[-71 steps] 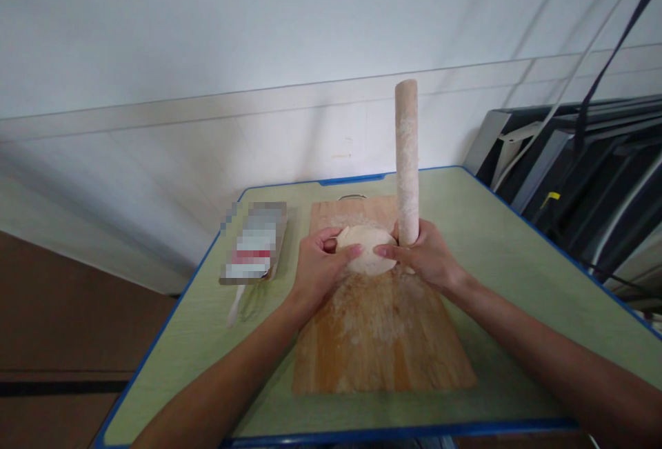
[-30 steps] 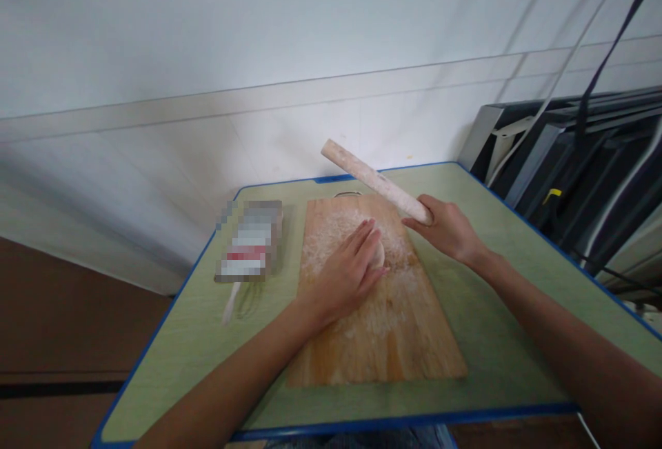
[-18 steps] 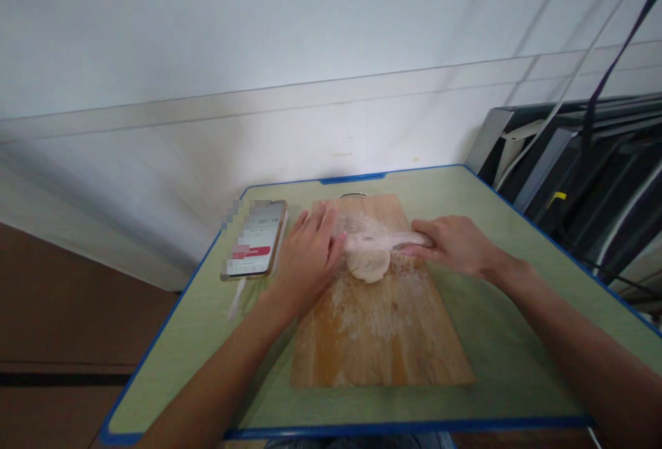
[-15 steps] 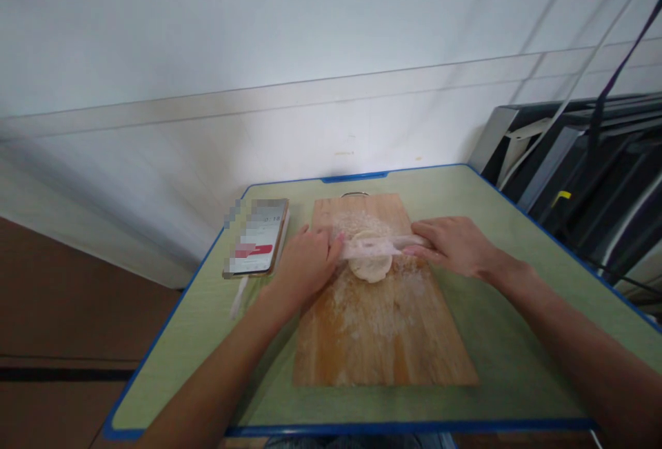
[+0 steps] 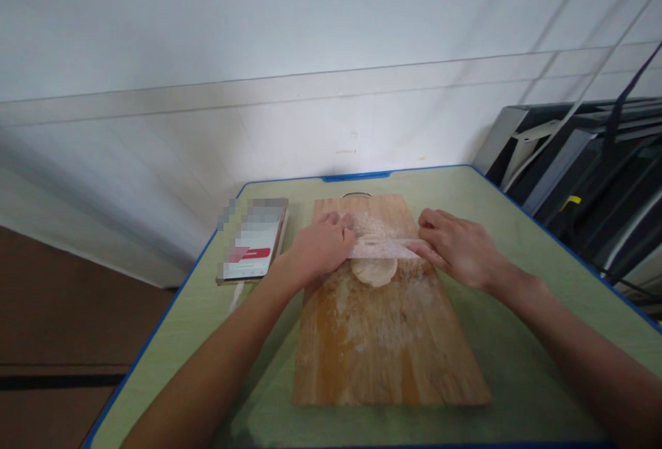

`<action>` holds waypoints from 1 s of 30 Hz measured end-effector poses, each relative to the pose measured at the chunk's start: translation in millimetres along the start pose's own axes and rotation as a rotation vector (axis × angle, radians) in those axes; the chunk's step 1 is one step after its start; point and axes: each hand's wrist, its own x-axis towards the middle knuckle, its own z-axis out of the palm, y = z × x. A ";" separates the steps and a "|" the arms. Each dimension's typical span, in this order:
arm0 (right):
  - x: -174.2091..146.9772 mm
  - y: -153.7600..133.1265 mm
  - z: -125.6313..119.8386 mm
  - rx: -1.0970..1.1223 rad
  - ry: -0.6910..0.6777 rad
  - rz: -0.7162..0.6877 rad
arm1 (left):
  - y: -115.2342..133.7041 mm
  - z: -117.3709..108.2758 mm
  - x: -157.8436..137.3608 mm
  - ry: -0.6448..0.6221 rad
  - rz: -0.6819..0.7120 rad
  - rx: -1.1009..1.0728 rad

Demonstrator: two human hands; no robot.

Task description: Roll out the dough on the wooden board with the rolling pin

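A pale, whitish rolling pin [image 5: 383, 249] lies crosswise over a flat round of dough [image 5: 374, 274] on a wooden cutting board [image 5: 380, 359]. My left hand [image 5: 325, 242] is closed around the pin's left end. On the other end, my right hand [image 5: 455, 245] grips with the fingers curled and the thumb along the pin. The dough's near half shows below the pin; part of it is hidden underneath. White flour is scattered on the board around the dough.
A phone [image 5: 253, 238] with a white cable [image 5: 236, 297] lies left of the board on the green, blue-edged table [image 5: 517, 366]. Behind the table stands a white wall [image 5: 310, 132]. Dark flat panels [image 5: 584, 173] lean at the right edge.
Both hands still hold the rolling pin over the dough. The pin now looks more level, and the left hand sits slightly further right. The camera view has shifted a little.
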 end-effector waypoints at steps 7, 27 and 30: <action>-1.8 8.4 14.0 0.174 0.029 0.041 | -7.2 1.9 9.2 -0.014 0.142 -0.018; -39.3 -20.4 7.4 0.054 0.114 -0.037 | 31.4 -7.3 -46.9 0.009 0.018 0.208; -50.3 -27.0 6.7 0.059 0.116 -0.017 | 35.7 -4.8 -57.6 0.048 0.028 0.210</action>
